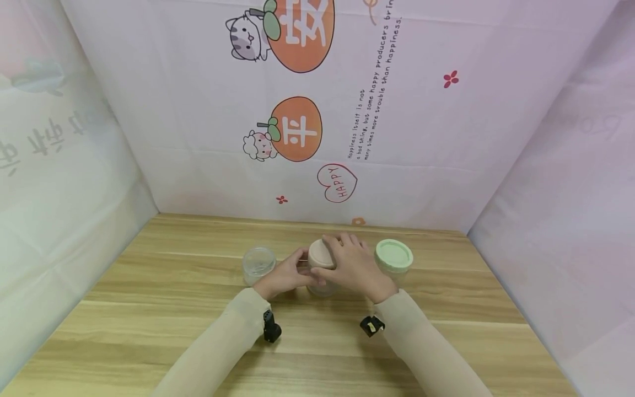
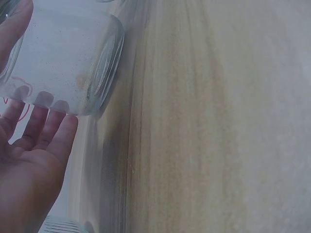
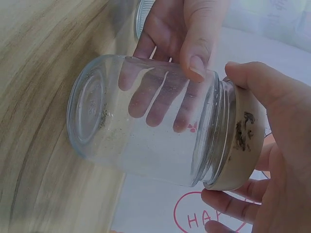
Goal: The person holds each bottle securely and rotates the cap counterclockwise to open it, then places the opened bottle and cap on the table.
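Note:
A clear glass jar (image 3: 146, 160) stands between the two hands, with a beige lid (image 1: 319, 253) on its mouth. My left hand (image 1: 284, 277) holds the glass body, its thumb on one side and fingers curled behind; these show through the glass in the right wrist view. Around the lid, my right hand (image 1: 354, 268) curls its thumb and fingers. Dark smudges mark the lid's side in the right wrist view. A few tiny specks lie near the jar's base inside. In the left wrist view the lid is out of sight.
Left of the hands stands a clear round container (image 1: 259, 263). A jar with a pale green lid (image 1: 394, 253) is close to the right hand. All stand on a wood-grain table (image 1: 317, 353), with a printed white cloth (image 1: 407, 138) behind and cloth at both sides.

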The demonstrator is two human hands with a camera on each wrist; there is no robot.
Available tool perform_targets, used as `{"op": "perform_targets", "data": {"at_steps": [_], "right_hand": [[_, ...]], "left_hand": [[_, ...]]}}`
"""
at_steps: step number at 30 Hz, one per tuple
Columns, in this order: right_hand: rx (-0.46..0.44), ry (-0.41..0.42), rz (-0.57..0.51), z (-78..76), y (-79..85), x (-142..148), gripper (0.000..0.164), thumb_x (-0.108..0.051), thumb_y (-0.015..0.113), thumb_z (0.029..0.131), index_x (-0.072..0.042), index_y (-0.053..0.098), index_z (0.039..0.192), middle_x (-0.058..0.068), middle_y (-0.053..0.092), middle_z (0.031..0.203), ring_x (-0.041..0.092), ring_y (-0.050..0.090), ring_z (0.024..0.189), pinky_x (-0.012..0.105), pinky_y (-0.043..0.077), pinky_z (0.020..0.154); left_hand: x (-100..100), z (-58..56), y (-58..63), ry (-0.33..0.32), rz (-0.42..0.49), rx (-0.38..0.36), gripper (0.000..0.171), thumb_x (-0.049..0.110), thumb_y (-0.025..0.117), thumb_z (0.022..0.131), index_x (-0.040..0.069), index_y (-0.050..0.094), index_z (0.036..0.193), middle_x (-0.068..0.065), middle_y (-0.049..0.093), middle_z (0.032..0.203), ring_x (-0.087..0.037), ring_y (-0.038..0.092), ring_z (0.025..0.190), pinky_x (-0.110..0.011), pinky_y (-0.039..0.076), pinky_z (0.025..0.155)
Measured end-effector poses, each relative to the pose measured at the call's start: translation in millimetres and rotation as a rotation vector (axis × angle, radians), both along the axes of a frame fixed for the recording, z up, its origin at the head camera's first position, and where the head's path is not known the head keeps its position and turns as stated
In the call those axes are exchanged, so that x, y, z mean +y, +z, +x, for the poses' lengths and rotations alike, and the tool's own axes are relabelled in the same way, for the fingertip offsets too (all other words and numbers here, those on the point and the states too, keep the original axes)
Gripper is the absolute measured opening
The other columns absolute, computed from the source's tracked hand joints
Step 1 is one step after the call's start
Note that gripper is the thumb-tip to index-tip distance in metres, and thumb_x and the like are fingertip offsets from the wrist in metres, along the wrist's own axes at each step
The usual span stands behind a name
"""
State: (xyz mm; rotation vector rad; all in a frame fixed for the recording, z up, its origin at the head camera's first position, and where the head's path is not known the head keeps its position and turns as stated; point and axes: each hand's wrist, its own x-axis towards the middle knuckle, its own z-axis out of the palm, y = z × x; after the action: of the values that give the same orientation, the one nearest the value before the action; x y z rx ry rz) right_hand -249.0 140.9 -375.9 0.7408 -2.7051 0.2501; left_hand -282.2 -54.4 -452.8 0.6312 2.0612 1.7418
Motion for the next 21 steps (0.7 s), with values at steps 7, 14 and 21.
{"op": "perform_targets", "data": {"at_steps": [7,14,21], "right_hand": [[0.005,-0.001,0.003,-1.8,-2.3,1.8,0.078,-0.067,0.056,0.075,-0.014,0.047,0.132,0.006,0.051,0.119,0.022,0.045,0.108,0.047,0.040,0.084],[0.006,-0.010,-0.027,-3.7,-2.2,2.6,0.080,-0.068,0.055,0.074,-0.015,0.047,0.133,0.006,0.051,0.119,0.022,0.044,0.109,0.046,0.037,0.088],[0.003,-0.010,-0.063,-3.2,-1.1,5.7,0.081,-0.070,0.053,0.074,-0.015,0.048,0.132,0.005,0.051,0.119,0.020,0.045,0.105,0.044,0.038,0.088]], "left_hand": [[1.2,-0.2,0.8,0.006,-0.018,0.005,0.088,0.033,0.081,0.068,0.022,0.029,0.137,0.003,0.040,0.131,-0.015,0.045,0.117,-0.034,0.041,0.093],[0.3,-1.4,-1.4,0.007,-0.023,0.024,0.085,0.034,0.080,0.068,0.025,0.030,0.136,0.004,0.039,0.131,-0.017,0.043,0.119,-0.035,0.041,0.094],[1.5,-0.3,-0.9,-0.001,-0.017,0.028,0.084,0.034,0.081,0.068,0.026,0.031,0.136,0.006,0.040,0.131,-0.016,0.042,0.119,-0.035,0.039,0.095]]}}
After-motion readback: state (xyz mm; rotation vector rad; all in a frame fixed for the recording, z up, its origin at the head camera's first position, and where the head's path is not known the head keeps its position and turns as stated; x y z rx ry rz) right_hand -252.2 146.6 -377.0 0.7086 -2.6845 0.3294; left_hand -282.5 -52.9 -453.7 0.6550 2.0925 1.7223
